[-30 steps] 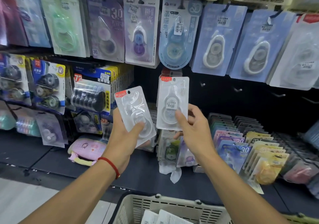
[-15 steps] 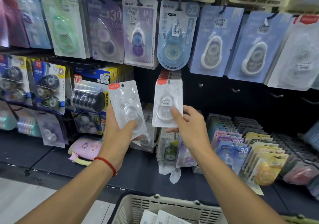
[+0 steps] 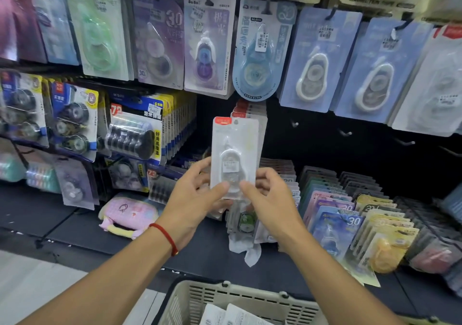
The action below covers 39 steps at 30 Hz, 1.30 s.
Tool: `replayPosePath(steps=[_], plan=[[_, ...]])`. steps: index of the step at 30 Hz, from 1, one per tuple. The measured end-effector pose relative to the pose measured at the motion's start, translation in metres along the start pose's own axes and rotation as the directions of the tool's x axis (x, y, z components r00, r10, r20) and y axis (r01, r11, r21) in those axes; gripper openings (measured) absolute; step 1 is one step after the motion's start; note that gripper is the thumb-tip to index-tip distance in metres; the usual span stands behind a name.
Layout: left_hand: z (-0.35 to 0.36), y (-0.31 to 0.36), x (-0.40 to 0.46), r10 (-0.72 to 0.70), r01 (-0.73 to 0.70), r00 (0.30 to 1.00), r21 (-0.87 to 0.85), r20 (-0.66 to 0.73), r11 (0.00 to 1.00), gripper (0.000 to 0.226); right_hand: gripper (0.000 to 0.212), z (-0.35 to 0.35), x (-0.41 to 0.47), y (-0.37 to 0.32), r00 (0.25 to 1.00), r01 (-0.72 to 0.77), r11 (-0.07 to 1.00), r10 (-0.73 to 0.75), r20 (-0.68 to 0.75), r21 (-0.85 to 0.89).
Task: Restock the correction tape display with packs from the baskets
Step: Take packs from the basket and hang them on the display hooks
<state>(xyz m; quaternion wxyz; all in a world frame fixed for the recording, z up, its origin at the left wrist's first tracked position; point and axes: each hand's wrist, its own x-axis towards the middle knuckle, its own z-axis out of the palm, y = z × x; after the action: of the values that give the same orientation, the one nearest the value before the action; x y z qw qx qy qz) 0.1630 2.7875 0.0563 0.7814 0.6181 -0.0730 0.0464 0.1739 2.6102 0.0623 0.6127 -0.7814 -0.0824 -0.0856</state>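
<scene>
Black pegboard [image 3: 325, 144] behind; 2 packs now 1 stack [image 3: 235, 154], both hands' fingers [image 3: 217, 187] pinching it.

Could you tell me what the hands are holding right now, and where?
Both hands, left and right, pinch the clear correction tape pack at its lower end, one on each side.

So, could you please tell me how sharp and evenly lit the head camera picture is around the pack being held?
Head view: the white pack, held by the left hand and right hand, is soft, its print unreadable; glare washes out the hanging packs at right; wide-angle bending tilts the edges; the pegboard is very dark.
</scene>
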Motion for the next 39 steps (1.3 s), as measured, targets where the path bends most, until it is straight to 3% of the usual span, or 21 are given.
replayPosePath(steps=[4, 12, 17, 28, 31, 33, 35, 37, 39], plan=[[0.005, 0.0, 0.002, 0.018, -0.018, 1.0, -0.018, -0.003, 1.0, 0.06, 0.016, 0.002, 0.004, -0.003, 0.995, 0.038, 0.99, -0.025, -0.096, 0.135], [0.014, 0.01, -0.001, 0.077, -0.076, 0.996, -0.019, 0.04, 0.997, 0.079, 0.025, -0.006, 0.008, -0.015, 0.983, 0.086, 0.986, -0.061, -0.174, 0.14], [0.012, 0.015, -0.002, 0.087, -0.088, 0.993, 0.005, 0.08, 0.996, 0.068, 0.023, -0.004, 0.004, -0.023, 0.974, 0.087, 0.985, -0.052, -0.223, 0.15], [0.007, 0.007, 0.0, 0.098, -0.104, 0.984, 0.033, 0.148, 0.994, 0.071, 0.021, -0.001, 0.001, -0.022, 0.974, 0.08, 0.992, -0.058, -0.217, 0.093], [0.003, 0.004, 0.003, 0.059, -0.091, 0.988, 0.221, 0.145, 0.971, 0.071, 0.032, -0.001, 0.005, -0.013, 0.973, 0.041, 0.996, -0.057, -0.224, -0.078], [-0.008, 0.003, 0.004, 0.042, -0.075, 0.996, 0.449, 0.082, 0.89, 0.074, 0.055, -0.004, 0.008, 0.0, 0.973, -0.008, 0.912, -0.088, -0.214, -0.409], [-0.025, 0.005, 0.008, 0.18, -0.128, 0.984, 0.654, -0.012, 0.745, 0.07, 0.06, -0.006, 0.01, 0.01, 0.96, 0.082, 0.744, -0.238, -0.149, -0.664], [-0.044, 0.01, 0.014, 0.36, -0.167, 0.931, 0.797, -0.067, 0.58, 0.068, 0.055, -0.004, 0.018, 0.013, 0.898, 0.301, 0.581, -0.439, 0.02, -0.756], [-0.061, 0.013, 0.021, 0.462, -0.127, 0.88, 0.881, -0.112, 0.455, 0.07, 0.056, 0.002, 0.037, 0.014, 0.836, 0.441, 0.4, -0.508, 0.206, -0.803]])
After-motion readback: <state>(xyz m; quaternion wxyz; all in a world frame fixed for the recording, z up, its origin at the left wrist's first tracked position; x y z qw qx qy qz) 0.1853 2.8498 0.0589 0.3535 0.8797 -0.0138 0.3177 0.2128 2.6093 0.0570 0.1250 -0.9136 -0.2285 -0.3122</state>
